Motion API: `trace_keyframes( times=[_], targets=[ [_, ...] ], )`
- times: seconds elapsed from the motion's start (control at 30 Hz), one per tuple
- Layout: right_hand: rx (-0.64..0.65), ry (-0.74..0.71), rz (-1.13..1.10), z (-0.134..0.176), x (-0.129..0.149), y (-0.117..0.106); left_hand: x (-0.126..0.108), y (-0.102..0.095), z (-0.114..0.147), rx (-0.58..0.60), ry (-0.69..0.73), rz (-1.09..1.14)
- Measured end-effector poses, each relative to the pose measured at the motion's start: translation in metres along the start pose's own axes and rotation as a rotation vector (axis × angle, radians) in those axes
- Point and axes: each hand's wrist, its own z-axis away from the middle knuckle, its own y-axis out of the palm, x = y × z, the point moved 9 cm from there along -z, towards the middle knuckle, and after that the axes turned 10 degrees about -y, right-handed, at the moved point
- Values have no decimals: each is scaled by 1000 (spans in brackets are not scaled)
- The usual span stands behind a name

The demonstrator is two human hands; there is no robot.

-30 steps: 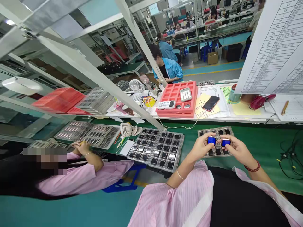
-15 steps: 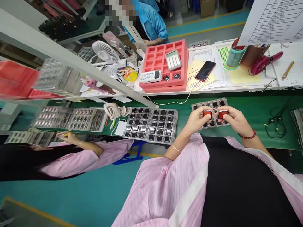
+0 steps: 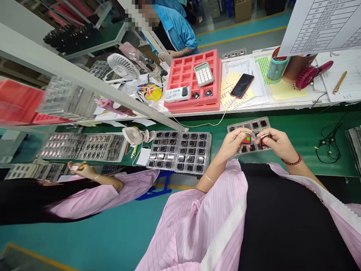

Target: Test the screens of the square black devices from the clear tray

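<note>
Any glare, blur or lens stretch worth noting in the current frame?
Head view, middle: bright reflections whiten several tray units; head view, left edge: the red stack is smeared and the co-worker's pink sleeve looks stretched; head view, right of centre: the left hand and right hand look fairly sharp, though the lit screens show little fine detail.

Left hand [image 3: 232, 143] and right hand [image 3: 279, 143] each hold a small lit screen [image 3: 247, 138] over a clear compartmented tray [image 3: 251, 124].

two lit square screens [image 3: 247, 139], one phone [image 3: 242, 86], one calculator [image 3: 203, 74], one magenta fan [image 3: 306, 77], two white fans [image 3: 123, 67]
</note>
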Motion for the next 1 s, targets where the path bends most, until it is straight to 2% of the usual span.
trace_keyframes(
  times=[0.47, 1.0],
  targets=[
    [-23, -20, 9, 0, -6, -5, 0, 2, 0, 69, 64, -69],
    [57, -54, 106, 6, -18, -1, 3, 5, 0, 21, 6, 32]
  ],
)
